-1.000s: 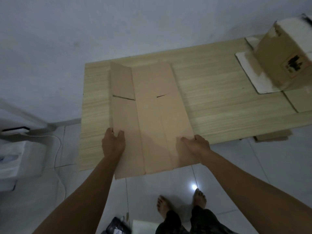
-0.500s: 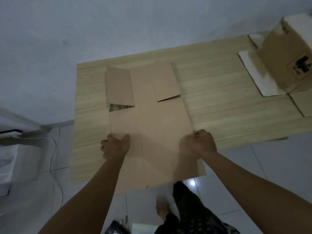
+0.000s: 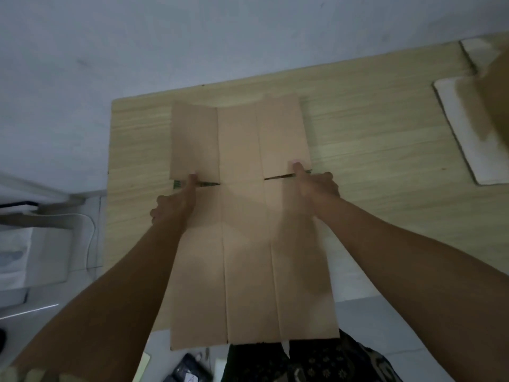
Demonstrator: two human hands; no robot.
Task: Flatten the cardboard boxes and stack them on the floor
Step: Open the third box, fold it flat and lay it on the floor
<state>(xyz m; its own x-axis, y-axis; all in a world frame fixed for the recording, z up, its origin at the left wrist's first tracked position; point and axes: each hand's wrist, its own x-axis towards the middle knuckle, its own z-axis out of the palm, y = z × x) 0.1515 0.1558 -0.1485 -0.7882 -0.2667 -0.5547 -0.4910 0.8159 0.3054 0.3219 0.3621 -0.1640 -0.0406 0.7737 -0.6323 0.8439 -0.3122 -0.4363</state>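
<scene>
Your two hands press one flattened cardboard box (image 3: 248,244) against the wooden bench (image 3: 371,139), its long axis running from the far edge toward you, its near end overhanging the near edge above the floor (image 3: 385,321). Your left hand (image 3: 176,205) lies thumb-forward at the left flap slit, fingers curled over the box's left edge; your right hand (image 3: 311,186) does likewise at the right slit. A second cardboard box (image 3: 495,86), blurred, stands at the bench's far right corner on a white sheet (image 3: 462,128).
</scene>
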